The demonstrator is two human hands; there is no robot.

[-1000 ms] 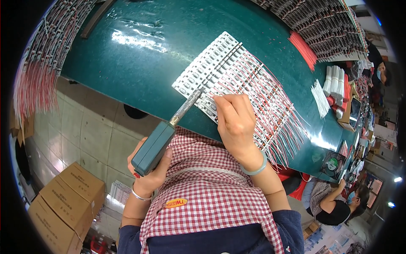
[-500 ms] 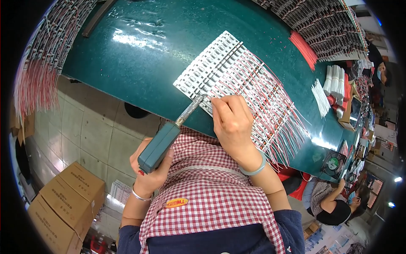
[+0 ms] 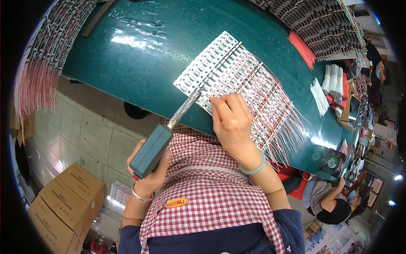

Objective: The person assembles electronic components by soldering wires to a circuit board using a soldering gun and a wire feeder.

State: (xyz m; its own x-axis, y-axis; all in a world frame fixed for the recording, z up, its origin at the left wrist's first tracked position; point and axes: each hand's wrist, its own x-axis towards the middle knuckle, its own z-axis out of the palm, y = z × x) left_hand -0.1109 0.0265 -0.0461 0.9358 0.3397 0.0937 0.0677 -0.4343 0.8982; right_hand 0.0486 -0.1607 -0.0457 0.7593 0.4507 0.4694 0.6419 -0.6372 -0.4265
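Observation:
My left hand [image 3: 158, 174] is wrapped round the dark green handle of a soldering iron [image 3: 151, 150], whose metal barrel slants up to the right. Its tip is over the near edge of a white circuit board panel [image 3: 192, 79]; whether it touches cannot be told. The panel lies tilted on the green table, with many red and white wires [image 3: 277, 114] fanning from its right half. Just right of the tip, my right hand [image 3: 232, 120] is closed in a pinch at the panel's near edge. What sits between its fingertips is too small to make out.
Bundles of red wires [image 3: 302, 51] and white wires [image 3: 319, 98] lie on the table [image 3: 127, 72] to the right. Stacked wired boards [image 3: 317, 25] stand behind them. Cardboard boxes [image 3: 63, 207] sit at lower left. A co-worker [image 3: 338, 203] and a small fan [image 3: 333, 162] are at right.
The soldering iron has shifted a little left, its handle sinking toward me and its tip moving slightly away from my right fingers. My right hand stays nearly in place.

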